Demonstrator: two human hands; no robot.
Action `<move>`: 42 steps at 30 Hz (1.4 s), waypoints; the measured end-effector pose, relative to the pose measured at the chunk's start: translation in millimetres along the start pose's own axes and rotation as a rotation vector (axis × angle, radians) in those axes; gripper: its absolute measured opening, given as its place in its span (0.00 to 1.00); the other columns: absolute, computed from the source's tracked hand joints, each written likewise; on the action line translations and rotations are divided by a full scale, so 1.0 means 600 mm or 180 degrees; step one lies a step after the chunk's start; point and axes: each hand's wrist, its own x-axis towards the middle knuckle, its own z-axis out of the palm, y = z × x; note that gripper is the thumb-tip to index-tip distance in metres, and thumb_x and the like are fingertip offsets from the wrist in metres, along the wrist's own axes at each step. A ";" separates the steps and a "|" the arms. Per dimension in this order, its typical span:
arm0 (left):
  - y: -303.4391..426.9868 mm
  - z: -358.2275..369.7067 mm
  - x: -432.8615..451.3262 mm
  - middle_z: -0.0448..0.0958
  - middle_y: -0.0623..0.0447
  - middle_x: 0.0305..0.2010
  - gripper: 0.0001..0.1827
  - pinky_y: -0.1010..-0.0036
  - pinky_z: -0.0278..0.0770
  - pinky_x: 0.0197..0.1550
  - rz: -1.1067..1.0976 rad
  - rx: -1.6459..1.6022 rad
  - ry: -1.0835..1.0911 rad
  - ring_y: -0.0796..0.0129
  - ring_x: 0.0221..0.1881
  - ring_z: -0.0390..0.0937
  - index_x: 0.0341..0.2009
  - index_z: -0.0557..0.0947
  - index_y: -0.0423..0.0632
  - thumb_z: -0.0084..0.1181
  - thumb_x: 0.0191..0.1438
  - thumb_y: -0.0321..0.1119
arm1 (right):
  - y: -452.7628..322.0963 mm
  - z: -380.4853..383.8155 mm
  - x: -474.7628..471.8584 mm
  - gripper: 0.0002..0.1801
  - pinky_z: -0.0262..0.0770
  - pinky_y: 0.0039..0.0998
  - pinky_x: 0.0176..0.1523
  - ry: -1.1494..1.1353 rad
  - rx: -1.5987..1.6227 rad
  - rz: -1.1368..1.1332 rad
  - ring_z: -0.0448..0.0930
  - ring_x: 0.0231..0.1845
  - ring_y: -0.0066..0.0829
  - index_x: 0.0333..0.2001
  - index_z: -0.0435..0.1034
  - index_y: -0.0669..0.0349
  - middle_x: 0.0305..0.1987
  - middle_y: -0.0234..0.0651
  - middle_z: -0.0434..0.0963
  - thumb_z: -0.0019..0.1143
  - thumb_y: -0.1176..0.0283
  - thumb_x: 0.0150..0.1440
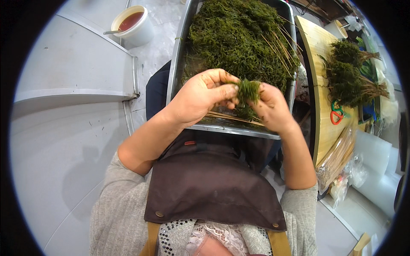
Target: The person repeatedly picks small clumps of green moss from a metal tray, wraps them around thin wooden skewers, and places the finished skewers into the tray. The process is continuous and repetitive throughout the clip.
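Observation:
Both my hands meet over the near part of a metal tray [224, 128] on my lap, a small bundle of green seaweed-like strands [248, 90] between them. My left hand [208, 96] pinches the bundle's left side with thumb and fingers. From the right, my right hand [272, 107] grips its other side, fingers partly hidden behind it. Dark green bits cling to my fingers. A large heap of the same wet strands [237, 41] fills the far part of the tray. Thin bamboo skewers [235, 117] lie under my hands along the near edge.
More skewers [278, 48] rest on the heap's right side. On a wooden board [317, 96] at right are skewered green bundles [346, 81], scissors [336, 115] with red and green handles, and bagged skewers [336, 156]. A white bucket [137, 32] of reddish liquid stands far left.

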 end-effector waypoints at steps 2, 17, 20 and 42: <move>-0.015 0.001 0.009 0.80 0.53 0.41 0.09 0.76 0.80 0.44 0.0303 -0.0021 0.0329 0.72 0.40 0.80 0.49 0.78 0.41 0.58 0.65 0.25 | 0.013 0.026 -0.005 0.08 0.78 0.38 0.46 0.0211 -0.0482 -0.0406 0.81 0.40 0.46 0.45 0.76 0.64 0.38 0.46 0.80 0.54 0.77 0.63; -0.001 0.003 -0.008 0.82 0.39 0.40 0.09 0.60 0.79 0.47 0.0741 0.3695 0.0312 0.45 0.44 0.81 0.41 0.82 0.38 0.61 0.58 0.30 | -0.029 0.019 -0.007 0.08 0.74 0.50 0.40 0.0183 -0.1613 0.0004 0.79 0.36 0.55 0.34 0.69 0.64 0.30 0.49 0.75 0.53 0.69 0.61; 0.006 0.001 -0.007 0.81 0.53 0.35 0.08 0.75 0.74 0.37 0.0244 0.3146 0.0128 0.74 0.33 0.76 0.43 0.81 0.38 0.60 0.62 0.29 | -0.038 -0.001 0.000 0.09 0.74 0.46 0.41 -0.0147 -0.1642 -0.0061 0.77 0.37 0.52 0.32 0.69 0.65 0.30 0.47 0.74 0.55 0.70 0.60; -0.017 -0.025 -0.008 0.82 0.53 0.51 0.15 0.77 0.80 0.48 -0.0207 -0.0263 -0.0249 0.75 0.44 0.79 0.57 0.80 0.38 0.53 0.68 0.27 | 0.011 0.008 -0.028 0.14 0.72 0.29 0.47 -0.0325 0.0473 -0.0017 0.75 0.38 0.27 0.52 0.72 0.69 0.39 0.35 0.76 0.43 0.74 0.68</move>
